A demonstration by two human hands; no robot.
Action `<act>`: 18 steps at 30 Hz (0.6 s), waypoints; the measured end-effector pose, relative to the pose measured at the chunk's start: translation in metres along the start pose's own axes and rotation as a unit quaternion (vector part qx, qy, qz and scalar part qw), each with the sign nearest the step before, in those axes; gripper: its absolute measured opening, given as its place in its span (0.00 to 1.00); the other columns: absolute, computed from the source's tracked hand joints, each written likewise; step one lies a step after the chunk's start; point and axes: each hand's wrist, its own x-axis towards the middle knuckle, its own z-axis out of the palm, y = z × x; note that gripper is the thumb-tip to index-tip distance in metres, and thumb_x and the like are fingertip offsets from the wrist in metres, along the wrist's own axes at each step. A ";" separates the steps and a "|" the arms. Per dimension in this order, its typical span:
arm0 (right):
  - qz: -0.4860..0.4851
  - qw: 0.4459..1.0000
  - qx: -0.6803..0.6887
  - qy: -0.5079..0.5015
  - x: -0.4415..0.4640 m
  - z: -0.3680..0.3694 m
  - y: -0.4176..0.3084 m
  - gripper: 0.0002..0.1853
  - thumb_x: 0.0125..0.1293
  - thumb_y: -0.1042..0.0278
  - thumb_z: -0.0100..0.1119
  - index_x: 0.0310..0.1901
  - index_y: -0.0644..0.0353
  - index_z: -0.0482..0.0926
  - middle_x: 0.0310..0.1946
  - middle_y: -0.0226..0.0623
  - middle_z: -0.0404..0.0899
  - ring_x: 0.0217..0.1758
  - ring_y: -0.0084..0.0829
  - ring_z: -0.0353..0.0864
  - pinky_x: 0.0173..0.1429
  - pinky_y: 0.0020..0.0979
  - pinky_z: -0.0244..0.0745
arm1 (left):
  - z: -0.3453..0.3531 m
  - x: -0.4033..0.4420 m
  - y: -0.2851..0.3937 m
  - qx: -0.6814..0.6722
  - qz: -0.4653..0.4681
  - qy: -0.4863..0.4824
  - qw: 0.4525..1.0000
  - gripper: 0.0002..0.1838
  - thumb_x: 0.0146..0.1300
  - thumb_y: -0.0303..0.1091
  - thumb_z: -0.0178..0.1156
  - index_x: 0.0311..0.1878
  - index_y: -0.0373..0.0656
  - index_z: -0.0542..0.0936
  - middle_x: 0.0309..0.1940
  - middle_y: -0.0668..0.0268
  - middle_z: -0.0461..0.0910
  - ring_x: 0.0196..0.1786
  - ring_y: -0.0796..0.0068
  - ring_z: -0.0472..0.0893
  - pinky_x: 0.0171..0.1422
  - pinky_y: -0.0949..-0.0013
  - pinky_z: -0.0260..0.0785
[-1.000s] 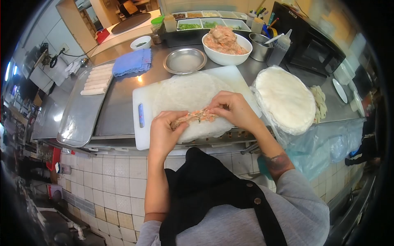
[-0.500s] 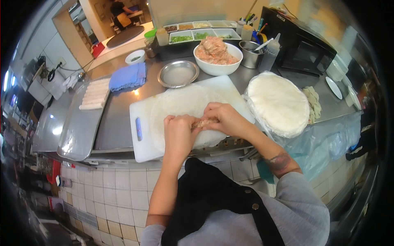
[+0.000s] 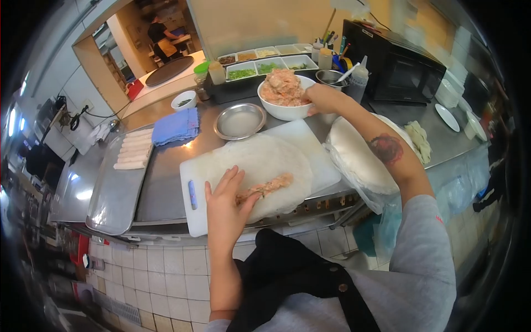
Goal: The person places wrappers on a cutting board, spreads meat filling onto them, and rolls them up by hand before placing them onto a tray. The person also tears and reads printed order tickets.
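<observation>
A strip of pinkish meat filling [image 3: 276,184] lies across a round, pale wrapper sheet [image 3: 276,155] on the white cutting board [image 3: 321,160]. My left hand [image 3: 225,199] is over the strip's left end, fingers spread, its thumb touching the filling. At the right rim of a white bowl [image 3: 286,112], my right hand [image 3: 322,99] has its fingers curled over the edge, the tips against the heaped meat filling [image 3: 283,87]. The bowl's edge partly hides those fingertips. Under my right forearm is a plastic-wrapped stack of wrapper sheets [image 3: 354,146], partly covered.
A metal dish [image 3: 239,120] stands behind the board. To the left are folded blue cloths [image 3: 176,127] and a metal tray [image 3: 113,196] with several white rolls [image 3: 134,149]. Topping containers [image 3: 241,73] and a black microwave [image 3: 404,66] line the back. A person [image 3: 161,39] is beyond the opening.
My right hand has left the filling on the board and reached up to the bowl. My left hand has opened out beside the filling, which now shows as a longer strip.
</observation>
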 end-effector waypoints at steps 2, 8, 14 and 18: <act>-0.009 1.000 -0.005 -0.008 0.006 0.002 0.005 0.22 0.48 0.68 0.76 0.47 0.64 0.84 0.41 0.47 0.85 0.49 0.45 0.84 0.55 0.39 0.77 | -0.008 -0.005 -0.006 0.015 -0.010 0.015 1.000 0.28 0.52 0.34 0.74 0.57 0.38 0.80 0.63 0.55 0.77 0.68 0.55 0.74 0.76 0.38 0.49; -0.020 0.998 -0.004 -0.054 0.011 0.002 0.009 0.21 0.49 0.67 0.75 0.46 0.63 0.85 0.41 0.47 0.86 0.48 0.45 0.84 0.54 0.39 0.77 | -0.016 -0.013 -0.017 0.008 -0.054 0.017 0.998 0.26 0.51 0.30 0.73 0.56 0.38 0.81 0.59 0.55 0.80 0.68 0.55 0.75 0.76 0.47 0.53; -0.040 0.993 -0.026 -0.110 0.024 0.003 0.013 0.20 0.47 0.66 0.76 0.43 0.64 0.84 0.38 0.46 0.85 0.45 0.45 0.84 0.50 0.40 0.76 | -0.022 -0.021 -0.028 -0.003 -0.062 0.038 0.997 0.25 0.53 0.33 0.72 0.55 0.39 0.81 0.60 0.56 0.79 0.67 0.54 0.74 0.74 0.37 0.53; -0.062 0.997 0.028 -0.032 0.017 0.003 0.015 0.20 0.46 0.65 0.77 0.38 0.66 0.80 0.32 0.45 0.83 0.38 0.44 0.81 0.44 0.40 0.74 | -0.027 -0.024 -0.029 0.011 -0.088 0.045 0.995 0.24 0.51 0.28 0.72 0.54 0.37 0.81 0.57 0.54 0.81 0.65 0.54 0.77 0.74 0.51 0.56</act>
